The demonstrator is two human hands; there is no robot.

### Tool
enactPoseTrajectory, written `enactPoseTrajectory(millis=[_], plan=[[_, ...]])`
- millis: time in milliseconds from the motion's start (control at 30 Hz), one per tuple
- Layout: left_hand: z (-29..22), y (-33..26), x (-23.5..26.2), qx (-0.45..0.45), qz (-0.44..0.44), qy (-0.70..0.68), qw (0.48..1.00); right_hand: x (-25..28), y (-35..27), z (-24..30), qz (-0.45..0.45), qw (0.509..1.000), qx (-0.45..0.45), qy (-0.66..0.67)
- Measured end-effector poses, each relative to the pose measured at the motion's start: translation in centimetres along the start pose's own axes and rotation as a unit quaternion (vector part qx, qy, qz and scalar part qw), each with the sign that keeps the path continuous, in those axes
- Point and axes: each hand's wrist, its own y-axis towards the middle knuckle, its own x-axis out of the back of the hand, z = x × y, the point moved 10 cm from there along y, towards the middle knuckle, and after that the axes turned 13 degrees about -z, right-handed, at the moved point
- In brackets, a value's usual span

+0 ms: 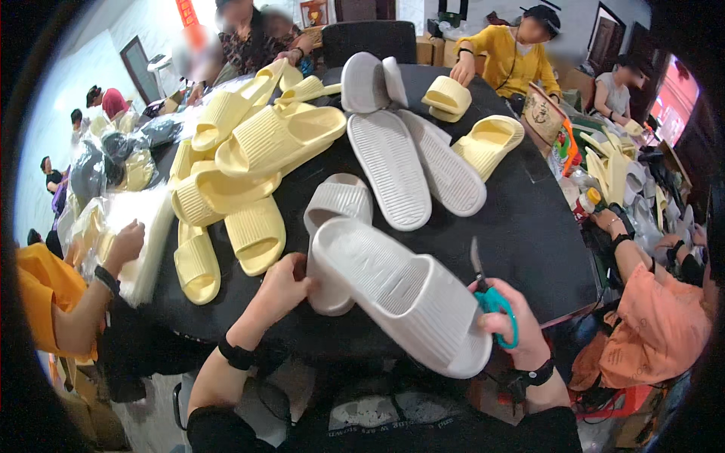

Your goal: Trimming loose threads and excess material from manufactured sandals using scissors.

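Observation:
A light grey slide slipper lies slantwise before me, its heel end up and left, its toe low and right. My right hand pinches the toe edge and also keeps a pair of scissors with teal handles in its fingers, the blades pointing away. Just behind is a second grey slide slipper, partly covered by the first. My left hand closes thumb and fingers on this one's left edge, near its lower end.
Yellow slide slippers are heaped on the black table at left. More grey slippers lie soles up at the centre. Across the table a person in yellow touches a yellow slipper. Co-workers' arms reach in at both sides.

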Motion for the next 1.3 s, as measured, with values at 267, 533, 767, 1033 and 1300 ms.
enactPoseTrajectory(millis=[267, 533, 767, 1033, 1300], plan=[[-1.8, -2.2, -2.8, 0.156, 0.080, -0.229, 0.957, 0.4, -1.0, -2.6, -0.007, 0.998, -0.022, 0.059], [-5.6, -4.2, -4.6, 0.128, 0.012, -0.271, 0.954, -0.5, -1.2, -1.4, -0.039, 0.995, 0.010, 0.088], [-8.5, -4.1, -6.1, 0.010, 0.038, -0.338, 0.940, -3.4, -0.5, -1.0, -0.041, 0.996, -0.013, 0.078], [-8.3, -1.9, -4.1, 0.040, 0.048, -0.347, 0.936, -5.3, 2.2, 1.1, -0.006, 0.990, 0.018, 0.138], [-7.3, 1.3, -2.1, 0.115, 0.029, -0.406, 0.906, -4.8, 5.5, -0.4, 0.004, 0.984, -0.013, 0.180]])
